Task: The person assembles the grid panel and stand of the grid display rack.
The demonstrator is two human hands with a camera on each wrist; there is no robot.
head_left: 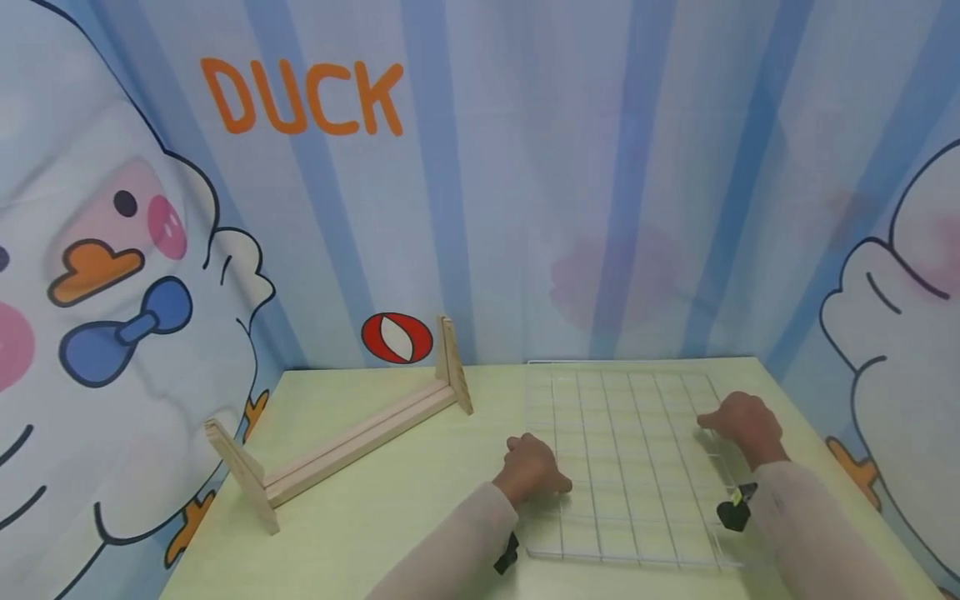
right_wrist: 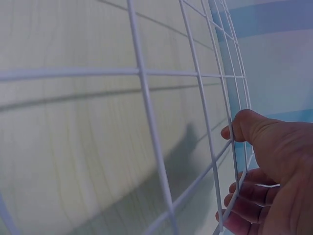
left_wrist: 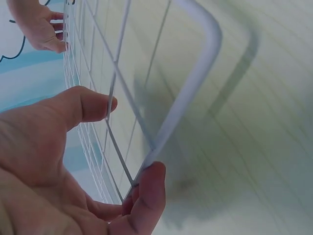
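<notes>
A white wire grid panel point(head_left: 626, 467) lies low over the right part of the table, both hands at its opposite sides. My left hand point(head_left: 531, 468) grips its left edge; in the left wrist view the thumb lies over the wires and the fingertips point(left_wrist: 152, 181) curl under the thick rim. On the far side my right hand point(head_left: 744, 423) holds the right edge, and in the right wrist view its thumb point(right_wrist: 239, 126) bears on a wire while the fingers wrap the rim. The panel's shadow falls on the table beneath it.
A wooden stand point(head_left: 363, 437) with two upright end pieces and a long crossbar sits on the left of the pale table point(head_left: 420, 533). Behind and beside the table hangs a striped blue curtain point(head_left: 525, 167) with duck prints.
</notes>
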